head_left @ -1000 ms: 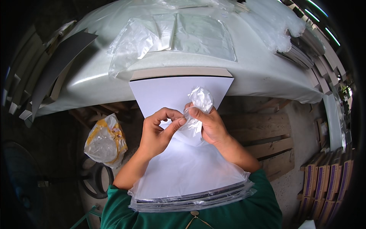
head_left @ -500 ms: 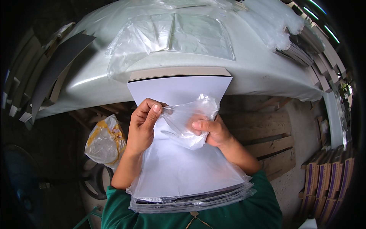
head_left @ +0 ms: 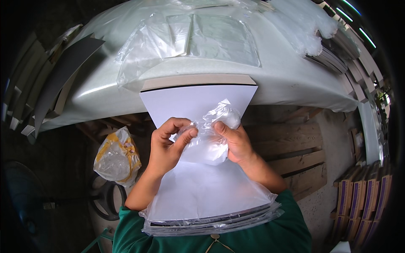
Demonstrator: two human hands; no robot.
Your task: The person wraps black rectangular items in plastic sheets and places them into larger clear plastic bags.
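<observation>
A stack of flat white boards [head_left: 198,105] lies from my chest out to the table edge, its near end wrapped in clear plastic [head_left: 211,215]. My left hand [head_left: 166,147] and my right hand [head_left: 234,141] meet above the stack. Both pinch a crumpled clear plastic bag [head_left: 211,135] between them. The bag's top corner sticks up by my right fingers. My forearms come out of green sleeves [head_left: 270,232].
A pale covered table [head_left: 295,80] carries clear plastic sheets [head_left: 190,40] and a heap of bags at its far right. A dark board [head_left: 63,71] leans at the left. A yellow-and-clear bag [head_left: 116,156] lies on the floor, wooden pallets [head_left: 295,160] at the right.
My left hand, raised high on the bag half a second ago, has come back down beside my right hand. The bag is bunched smaller between them.
</observation>
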